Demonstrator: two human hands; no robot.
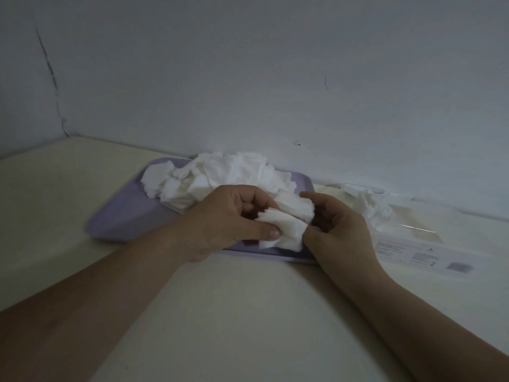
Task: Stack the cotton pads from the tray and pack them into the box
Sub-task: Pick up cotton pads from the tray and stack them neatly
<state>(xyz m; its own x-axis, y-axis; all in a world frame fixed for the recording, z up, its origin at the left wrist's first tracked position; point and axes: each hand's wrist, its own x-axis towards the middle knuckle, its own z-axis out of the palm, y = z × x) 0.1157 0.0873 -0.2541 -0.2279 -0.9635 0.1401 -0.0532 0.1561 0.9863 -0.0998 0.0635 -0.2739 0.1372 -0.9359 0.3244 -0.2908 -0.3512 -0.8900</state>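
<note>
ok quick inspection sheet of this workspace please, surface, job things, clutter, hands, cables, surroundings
surface: pale tabletop, dimly lit
job's things: lilac tray holds a loose heap of cotton pads; a bunch of pads is held over its near right part; box lies right of the tray, crumpled white material at its far end
clutter: nothing seen
grippers: left hand grips the bunch, thumb on it; right hand holds its right side
cables: nothing seen
surroundings: plain wall behind, dark crack near the left corner
</note>
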